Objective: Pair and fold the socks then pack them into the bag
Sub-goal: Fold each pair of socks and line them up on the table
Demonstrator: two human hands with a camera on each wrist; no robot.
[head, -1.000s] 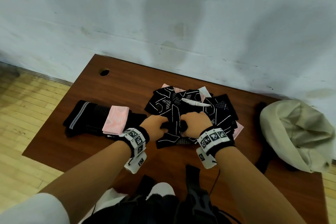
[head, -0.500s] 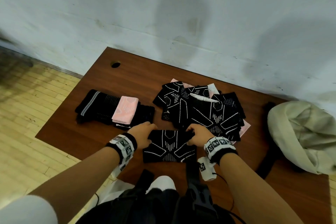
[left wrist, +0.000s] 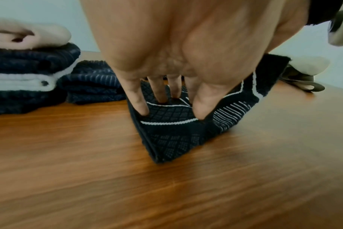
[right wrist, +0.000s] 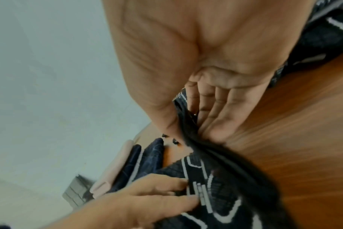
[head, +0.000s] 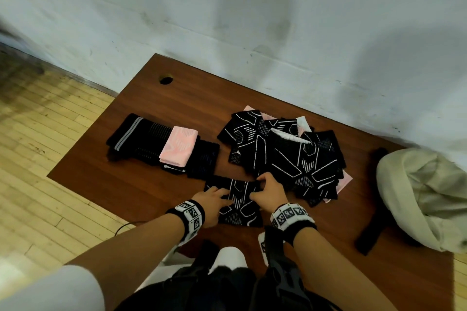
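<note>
A black sock with white line pattern [head: 240,212] lies near the table's front edge. My left hand [head: 222,195] presses on its left half with straight fingers [left wrist: 139,106], as the left wrist view shows. My right hand [head: 262,185] pinches the sock's right edge [right wrist: 188,128] between thumb and fingers and holds it lifted. A loose pile of matching black socks [head: 290,159], with pink and white ones under it, lies just behind. The beige bag [head: 424,199] sits at the table's right end.
A stack of folded dark socks [head: 141,141] with a folded pink pair [head: 179,145] on top stands at the left of the brown table [head: 151,184]. A black strap [head: 371,209] runs beside the bag. A cable hole [head: 166,80] is at the far left corner.
The black sock came out of the pile toward me and lay flat between my hands. Now my left hand presses it and my right hand lifts its right edge.
</note>
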